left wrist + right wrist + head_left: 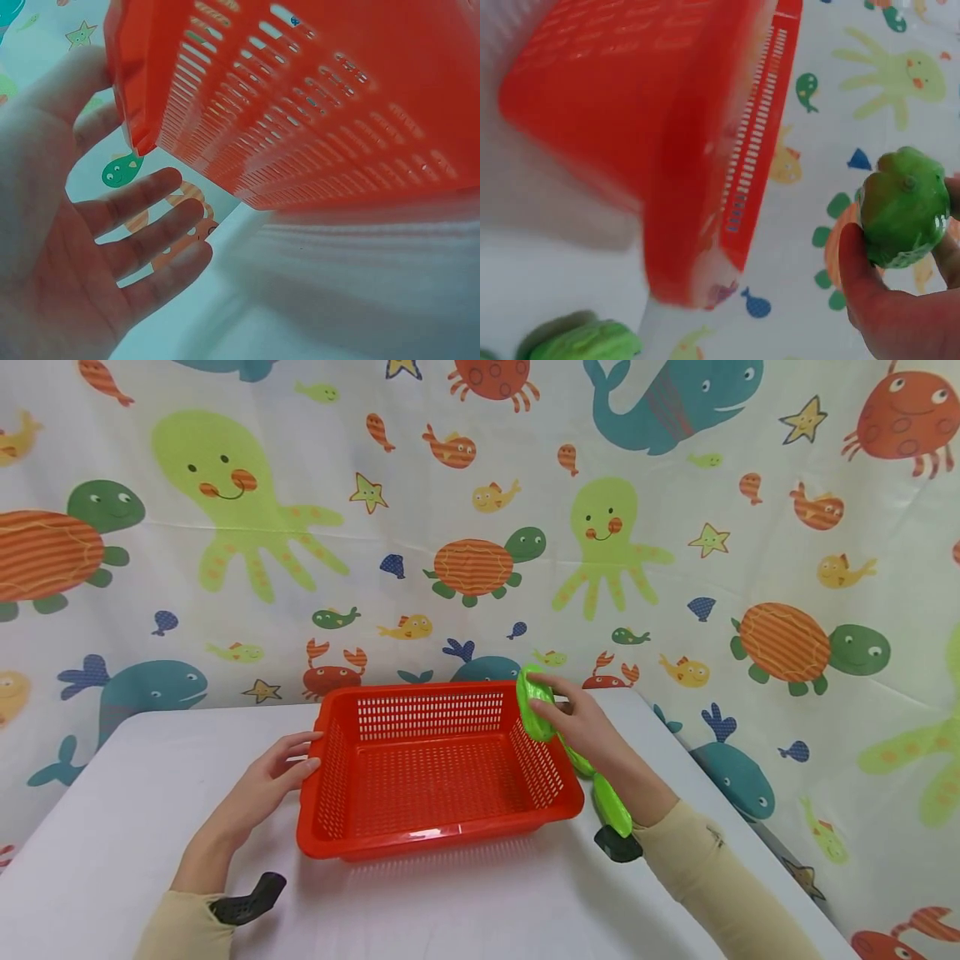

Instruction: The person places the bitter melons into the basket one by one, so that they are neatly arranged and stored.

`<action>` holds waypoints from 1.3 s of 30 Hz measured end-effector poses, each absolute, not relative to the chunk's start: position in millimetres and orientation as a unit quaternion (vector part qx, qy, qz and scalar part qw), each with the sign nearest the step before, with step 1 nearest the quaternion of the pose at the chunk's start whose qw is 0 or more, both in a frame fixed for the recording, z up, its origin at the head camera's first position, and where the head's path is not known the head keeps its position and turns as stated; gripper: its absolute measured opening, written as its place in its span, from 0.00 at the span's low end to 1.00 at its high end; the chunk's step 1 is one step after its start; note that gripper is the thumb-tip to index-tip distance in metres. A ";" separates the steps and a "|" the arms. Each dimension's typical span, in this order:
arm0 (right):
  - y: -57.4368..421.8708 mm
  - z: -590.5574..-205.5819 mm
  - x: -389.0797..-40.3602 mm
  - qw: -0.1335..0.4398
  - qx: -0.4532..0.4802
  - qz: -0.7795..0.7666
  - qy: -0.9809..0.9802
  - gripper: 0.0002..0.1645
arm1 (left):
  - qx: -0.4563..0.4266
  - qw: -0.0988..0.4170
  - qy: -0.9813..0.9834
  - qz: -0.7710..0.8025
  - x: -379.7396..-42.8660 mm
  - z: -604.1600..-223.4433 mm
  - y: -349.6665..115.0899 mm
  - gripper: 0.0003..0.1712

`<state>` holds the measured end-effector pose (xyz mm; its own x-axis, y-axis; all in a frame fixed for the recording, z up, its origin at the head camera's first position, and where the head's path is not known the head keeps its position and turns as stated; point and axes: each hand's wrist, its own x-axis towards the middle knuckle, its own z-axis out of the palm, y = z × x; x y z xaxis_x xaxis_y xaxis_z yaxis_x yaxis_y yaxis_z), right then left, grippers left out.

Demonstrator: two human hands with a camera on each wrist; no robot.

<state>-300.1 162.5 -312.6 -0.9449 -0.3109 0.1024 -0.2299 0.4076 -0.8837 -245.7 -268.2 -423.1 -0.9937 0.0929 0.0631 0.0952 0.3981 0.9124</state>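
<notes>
A red plastic basket (435, 789) with slotted walls stands on the white table; nothing lies inside it. At its left rim my left hand (266, 785) touches the edge with thumb and forefinger. The left wrist view shows the other fingers (154, 255) of that hand spread and straight below the rim. Above the basket's right end, my right hand (581, 718) grips a glossy green vegetable (535, 702) between thumb and fingers. It looks rounded and lobed, seemingly in clear wrap, in the right wrist view (905, 206); its exact kind is unclear.
More green vegetables (611, 806) lie right of the basket, partly behind my right forearm. The white table (187, 735) reaches back to a curtain (450, 510) printed with sea animals. A black strap piece (251, 900) sits at each wrist.
</notes>
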 end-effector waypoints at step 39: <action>35.7 -314.5 -337.9 0.081 -0.224 -0.453 0.859 0.27 | -0.051 0.004 -0.837 -0.545 -247.5 -426.0 -268.6 0.39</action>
